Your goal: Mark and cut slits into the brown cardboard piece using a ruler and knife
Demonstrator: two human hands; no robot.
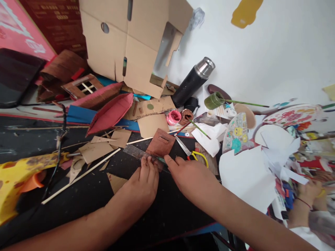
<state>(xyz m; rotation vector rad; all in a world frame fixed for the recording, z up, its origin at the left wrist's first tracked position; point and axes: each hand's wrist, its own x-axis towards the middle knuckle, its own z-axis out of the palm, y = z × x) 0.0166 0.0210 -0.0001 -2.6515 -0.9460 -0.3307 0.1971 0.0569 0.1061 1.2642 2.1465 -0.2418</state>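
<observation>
A small brown-painted cardboard piece (162, 144) with a narrow slot lies on the black table in front of my hands. Across its near edge runs a clear ruler (133, 152). My left hand (146, 181) presses bunched fingertips down on this ruler. Just right of it, my right hand (193, 177) is closed, its index finger pointing at the ruler's edge. A thin greenish thing shows by that fingertip, mostly hidden, and I cannot make it out. Yellow-handled scissors (200, 157) lie beyond my right hand, beside a corrugated scrap (209, 158).
A yellow glue gun (28, 174), cardboard scraps (96, 150) and a wooden stick (83, 176) lie at left. Behind are red boat-like cardboard pieces (112, 113), paint jars (173, 117) and a black thermos (190, 85). White paper (246, 177) and another person's hand (309, 191) are at right.
</observation>
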